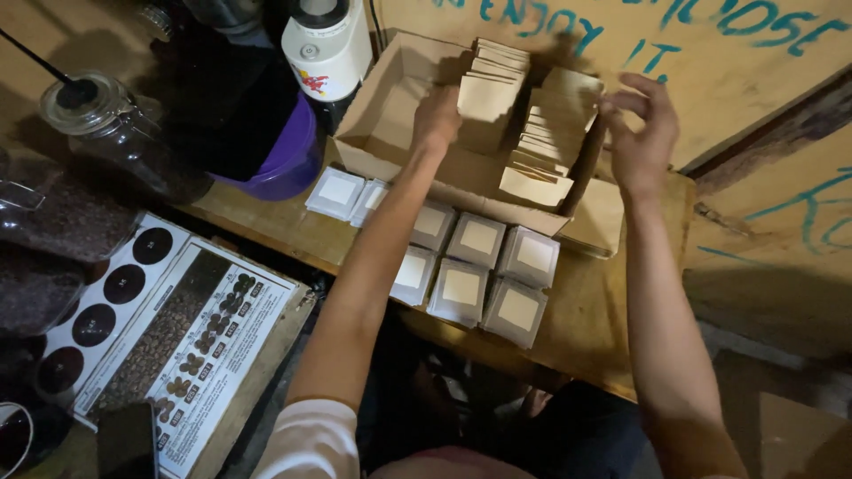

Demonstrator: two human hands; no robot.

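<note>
An open cardboard box (377, 115) stands on a wooden table, filled with two rows of upright brown paper pouches (543, 142). My left hand (437, 120) reaches into the box and grips a brown pouch (486, 96) at the front of the far row. Just past the box's right edge my right hand (641, 133) hovers with fingers spread, holding nothing. In front of the box lie several flat grey packets with pale square windows (479, 266), laid side by side in rows.
A white grinder (327, 44) stands above a purple bowl (288, 164) left of the box. A glass jar with a lid (98, 124) sits at far left. A printed chart with dark circles and bean pictures (160, 328) lies at lower left. A painted wall is at right.
</note>
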